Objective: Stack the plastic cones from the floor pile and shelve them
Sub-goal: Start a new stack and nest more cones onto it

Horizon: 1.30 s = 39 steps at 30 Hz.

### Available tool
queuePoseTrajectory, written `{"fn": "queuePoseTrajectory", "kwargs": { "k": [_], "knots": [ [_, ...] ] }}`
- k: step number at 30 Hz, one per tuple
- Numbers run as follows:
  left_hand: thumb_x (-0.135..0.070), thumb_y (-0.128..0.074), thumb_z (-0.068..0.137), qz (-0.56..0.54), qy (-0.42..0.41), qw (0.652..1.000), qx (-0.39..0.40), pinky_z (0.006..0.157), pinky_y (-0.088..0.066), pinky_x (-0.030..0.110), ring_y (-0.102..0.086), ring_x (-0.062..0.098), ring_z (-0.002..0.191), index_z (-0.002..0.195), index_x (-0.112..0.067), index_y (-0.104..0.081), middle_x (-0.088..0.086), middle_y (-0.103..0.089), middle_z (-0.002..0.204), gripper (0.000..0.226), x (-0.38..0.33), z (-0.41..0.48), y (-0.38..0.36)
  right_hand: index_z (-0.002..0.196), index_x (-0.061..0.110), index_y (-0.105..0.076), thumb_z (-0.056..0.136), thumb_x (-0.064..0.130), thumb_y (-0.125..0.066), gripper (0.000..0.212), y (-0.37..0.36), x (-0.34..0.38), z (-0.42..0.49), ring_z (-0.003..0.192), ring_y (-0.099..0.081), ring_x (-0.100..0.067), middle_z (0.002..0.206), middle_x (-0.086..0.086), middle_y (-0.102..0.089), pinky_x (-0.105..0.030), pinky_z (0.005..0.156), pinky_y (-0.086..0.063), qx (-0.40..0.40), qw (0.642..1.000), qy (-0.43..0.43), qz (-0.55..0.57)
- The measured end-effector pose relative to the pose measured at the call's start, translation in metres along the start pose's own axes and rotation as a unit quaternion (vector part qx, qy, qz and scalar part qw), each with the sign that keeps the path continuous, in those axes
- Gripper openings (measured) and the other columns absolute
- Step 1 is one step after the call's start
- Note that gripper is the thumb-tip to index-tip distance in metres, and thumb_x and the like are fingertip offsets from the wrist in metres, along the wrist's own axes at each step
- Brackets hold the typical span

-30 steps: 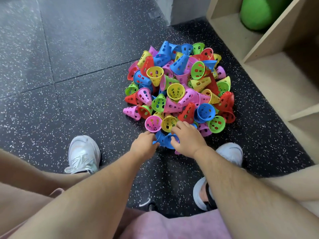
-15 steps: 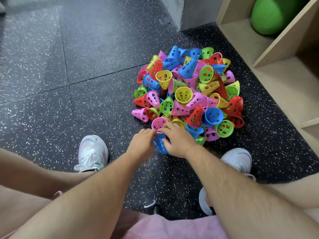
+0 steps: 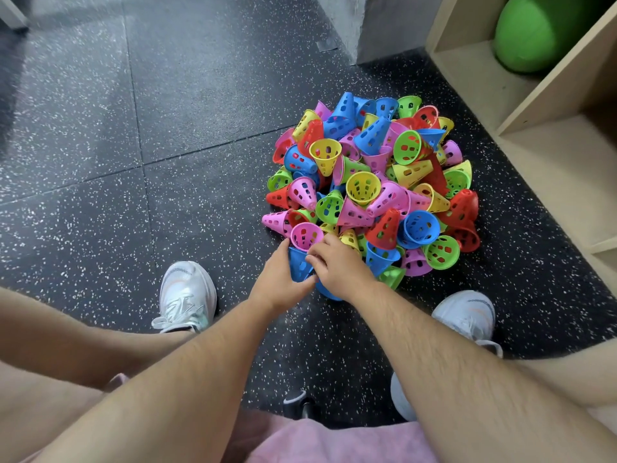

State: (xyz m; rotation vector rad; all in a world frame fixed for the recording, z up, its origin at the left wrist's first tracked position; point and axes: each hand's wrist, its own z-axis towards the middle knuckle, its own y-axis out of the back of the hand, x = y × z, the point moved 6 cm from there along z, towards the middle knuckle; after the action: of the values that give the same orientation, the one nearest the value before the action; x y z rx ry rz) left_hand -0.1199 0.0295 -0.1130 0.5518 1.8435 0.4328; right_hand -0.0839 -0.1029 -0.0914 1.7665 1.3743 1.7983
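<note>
A heap of several perforated plastic cones [image 3: 370,182] in pink, blue, yellow, green and red lies on the dark speckled floor. At its near edge my left hand [image 3: 278,282] and my right hand [image 3: 339,267] meet around a blue cone [image 3: 298,265]. My left hand's fingers curl round its side. My right hand covers the cone from the right, fingers curled on it; another blue piece [image 3: 325,290] shows beneath that hand. A pink cone [image 3: 305,235] sits just beyond my fingertips.
A light wooden shelf unit [image 3: 551,128] stands to the right of the pile, with a green ball [image 3: 537,31] in its far compartment. A grey pillar base [image 3: 377,25] is behind the pile. My white shoes [image 3: 187,295] [image 3: 467,315] flank my hands.
Both hands have closed in together on the blue cone at the pile's near edge. The camera view shifted slightly, so the pile sits further right.
</note>
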Motion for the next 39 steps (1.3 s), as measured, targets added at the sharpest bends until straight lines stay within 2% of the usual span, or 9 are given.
{"fn": "queuePoseTrajectory", "kwargs": {
  "k": [3, 7, 10, 12, 17, 24, 30, 35, 39],
  "knots": [
    [-0.037, -0.078, 0.087, 0.015, 0.017, 1.000, -0.014, 0.089, -0.055, 0.036, -0.066, 0.013, 0.101, 0.130, -0.025, -0.051, -0.012, -0.063, 0.110, 0.052, 0.008, 0.004, 0.001, 0.108, 0.018, -0.065, 0.100, 0.029, -0.055, 0.017, 0.001, 0.001, -0.002, 0.092, -0.055, -0.016, 0.104, 0.005, -0.053, -0.032, 0.081, -0.046, 0.007, 1.000, 0.001, 0.000],
    [-0.029, -0.078, 0.086, 0.079, 0.036, 0.996, 0.037, 0.095, -0.053, 0.036, -0.064, 0.017, 0.112, 0.146, -0.020, -0.044, -0.004, -0.063, 0.127, 0.070, 0.016, 0.007, -0.003, 0.094, 0.023, -0.056, 0.095, 0.035, -0.052, 0.012, 0.011, -0.013, -0.021, 0.084, -0.052, -0.016, 0.097, 0.008, -0.048, -0.038, 0.069, -0.049, 0.030, 0.995, 0.011, -0.093],
    [-0.026, -0.078, 0.085, 0.104, 0.042, 0.991, 0.076, 0.093, -0.053, 0.036, -0.064, 0.020, 0.112, 0.149, -0.021, -0.040, -0.002, -0.062, 0.130, 0.074, 0.017, 0.003, -0.010, 0.094, 0.022, -0.067, 0.091, 0.039, -0.053, 0.022, 0.007, -0.029, -0.038, 0.101, -0.047, -0.018, 0.105, 0.004, -0.048, -0.039, 0.080, -0.049, 0.091, 0.976, 0.037, -0.195],
    [-0.022, -0.076, 0.085, 0.113, 0.035, 0.989, 0.085, 0.091, -0.054, 0.038, -0.065, 0.022, 0.110, 0.147, -0.020, -0.041, 0.001, -0.064, 0.130, 0.071, 0.017, 0.004, -0.014, 0.104, 0.025, -0.072, 0.091, 0.040, -0.052, 0.028, 0.000, -0.037, -0.045, 0.112, -0.043, -0.019, 0.114, 0.003, -0.050, -0.040, 0.091, -0.046, 0.126, 0.965, 0.034, -0.228],
    [-0.018, -0.075, 0.085, 0.112, 0.037, 0.989, 0.094, 0.086, -0.057, 0.042, -0.068, 0.024, 0.100, 0.142, -0.021, -0.043, 0.002, -0.067, 0.121, 0.066, 0.015, 0.004, -0.020, 0.127, 0.023, -0.063, 0.094, 0.035, -0.044, 0.040, -0.009, -0.042, -0.046, 0.121, -0.039, -0.020, 0.128, 0.004, -0.053, -0.038, 0.100, -0.041, 0.155, 0.945, 0.038, -0.284],
    [-0.019, -0.073, 0.081, 0.121, 0.053, 0.988, 0.080, 0.078, -0.052, 0.034, -0.066, 0.019, 0.092, 0.136, -0.025, -0.041, -0.003, -0.065, 0.114, 0.064, 0.016, -0.001, -0.018, 0.133, 0.015, -0.053, 0.098, 0.034, -0.050, 0.040, -0.001, -0.043, -0.037, 0.122, -0.042, -0.018, 0.133, 0.002, -0.049, -0.038, 0.105, -0.041, 0.084, 0.965, 0.008, -0.248],
    [-0.024, -0.073, 0.078, 0.099, 0.076, 0.991, 0.057, 0.067, -0.044, 0.030, -0.063, 0.008, 0.082, 0.131, -0.031, -0.039, -0.012, -0.061, 0.108, 0.064, 0.019, -0.008, -0.007, 0.140, 0.015, -0.044, 0.080, 0.056, -0.075, 0.079, 0.007, -0.041, -0.034, 0.128, -0.039, -0.014, 0.134, 0.005, -0.041, -0.037, 0.109, -0.041, 0.048, 0.991, -0.051, -0.117],
    [-0.022, -0.072, 0.079, 0.077, 0.082, 0.993, 0.045, 0.067, -0.047, 0.029, -0.062, 0.002, 0.081, 0.122, -0.033, -0.040, -0.018, -0.060, 0.102, 0.055, 0.016, -0.007, -0.001, 0.135, 0.014, -0.048, 0.089, 0.032, -0.070, 0.055, 0.009, -0.036, -0.029, 0.125, -0.041, -0.014, 0.128, 0.004, -0.042, -0.037, 0.109, -0.041, 0.022, 0.995, -0.047, -0.083],
    [-0.024, -0.073, 0.078, 0.049, 0.085, 0.995, 0.022, 0.074, -0.056, 0.034, -0.066, 0.010, 0.086, 0.122, -0.031, -0.043, -0.012, -0.064, 0.103, 0.054, 0.015, -0.007, 0.001, 0.118, 0.013, -0.061, 0.100, 0.027, -0.055, 0.024, 0.016, -0.034, -0.025, 0.110, -0.048, -0.023, 0.114, -0.002, -0.053, -0.045, 0.094, -0.047, -0.049, 0.996, -0.020, -0.075]
  ]
}}
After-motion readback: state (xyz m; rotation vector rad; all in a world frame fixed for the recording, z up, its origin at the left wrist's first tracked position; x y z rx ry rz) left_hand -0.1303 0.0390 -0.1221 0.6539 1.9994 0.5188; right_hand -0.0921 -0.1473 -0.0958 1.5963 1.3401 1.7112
